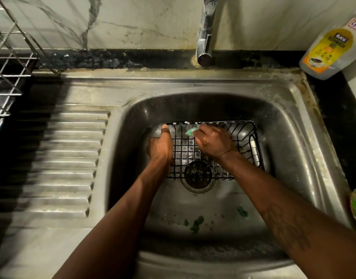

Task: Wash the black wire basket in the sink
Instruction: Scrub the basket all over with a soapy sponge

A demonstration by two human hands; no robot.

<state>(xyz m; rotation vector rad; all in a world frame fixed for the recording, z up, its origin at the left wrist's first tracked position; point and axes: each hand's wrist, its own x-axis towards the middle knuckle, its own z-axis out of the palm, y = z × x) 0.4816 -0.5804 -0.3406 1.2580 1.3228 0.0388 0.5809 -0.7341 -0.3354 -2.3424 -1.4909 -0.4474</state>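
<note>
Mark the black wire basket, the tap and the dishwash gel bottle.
black wire basket [186,151], head view, on its floor grid between the two hands.
tap [204,43], head view, on the lower chrome body.
dishwash gel bottle [332,47], head view, on its yellow label.

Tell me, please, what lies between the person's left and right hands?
In the head view, only the grid of the black wire basket lies between the left hand and the right hand, which holds a green scrubber.
</note>
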